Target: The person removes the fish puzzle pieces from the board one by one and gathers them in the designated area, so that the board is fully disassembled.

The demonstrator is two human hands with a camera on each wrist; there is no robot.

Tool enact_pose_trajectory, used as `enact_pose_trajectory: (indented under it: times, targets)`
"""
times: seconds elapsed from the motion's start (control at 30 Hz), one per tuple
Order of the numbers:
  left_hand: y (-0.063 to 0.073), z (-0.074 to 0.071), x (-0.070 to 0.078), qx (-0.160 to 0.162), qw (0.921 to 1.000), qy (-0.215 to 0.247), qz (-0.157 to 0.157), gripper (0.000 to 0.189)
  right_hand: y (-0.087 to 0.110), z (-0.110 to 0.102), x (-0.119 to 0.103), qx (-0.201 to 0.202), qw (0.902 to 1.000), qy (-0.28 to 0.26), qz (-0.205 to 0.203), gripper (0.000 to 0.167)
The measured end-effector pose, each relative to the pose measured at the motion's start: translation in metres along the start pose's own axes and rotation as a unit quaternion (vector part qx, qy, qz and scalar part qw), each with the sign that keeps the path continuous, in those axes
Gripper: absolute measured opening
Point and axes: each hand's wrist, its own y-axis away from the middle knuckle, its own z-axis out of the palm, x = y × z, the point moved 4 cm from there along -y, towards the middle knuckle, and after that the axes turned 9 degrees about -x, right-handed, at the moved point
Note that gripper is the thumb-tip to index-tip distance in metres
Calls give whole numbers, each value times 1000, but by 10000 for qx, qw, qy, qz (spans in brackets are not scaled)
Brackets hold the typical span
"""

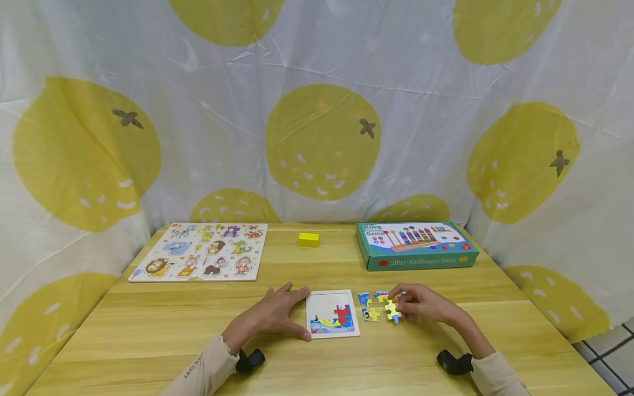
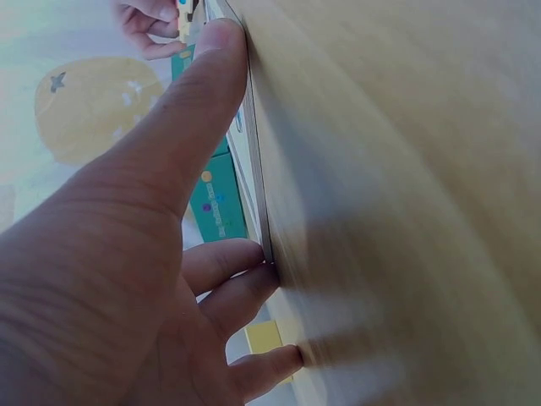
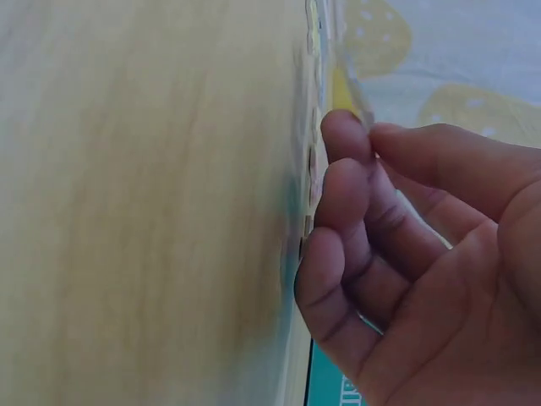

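Note:
A small wooden puzzle tray [image 1: 324,302] lies on the table, its lower part filled with blue, yellow and red pieces. My left hand [image 1: 274,312] steadies its left side, thumb on the near corner and spread fingers by the far one. In the left wrist view the straight thumb [image 2: 161,131] presses along the tray's edge. To the right of the tray my right hand [image 1: 425,302] pinches a yellow jigsaw piece [image 1: 392,311] between thumb and index finger, tilted up. More loose pieces [image 1: 370,314] lie between tray and hand, some partly hidden by the fingers.
At the back left lies an animal peg puzzle board [image 1: 198,253]. A yellow block [image 1: 308,240] sits at the back middle, and a green Ring Challenge Game box [image 1: 421,263] at the back right. A lemon-print curtain [image 1: 223,137] hangs behind the wooden table [image 1: 148,335].

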Motion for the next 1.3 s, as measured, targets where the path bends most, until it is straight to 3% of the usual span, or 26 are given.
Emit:
enact_pose_trajectory:
  times: [0.2, 0.53, 1.3]
  targets:
    - [-1, 1, 0, 3, 10000, 7, 22, 100, 0, 1, 4, -70, 9999, -13, -78, 23]
    - [1, 0, -1, 28, 10000, 6, -45, 100, -5, 4, 2, 247, 9980, 552, 155, 19]
    - [1, -1, 1, 44, 10000, -16, 1, 100, -4, 7, -2, 300, 9976, 511, 361, 20]
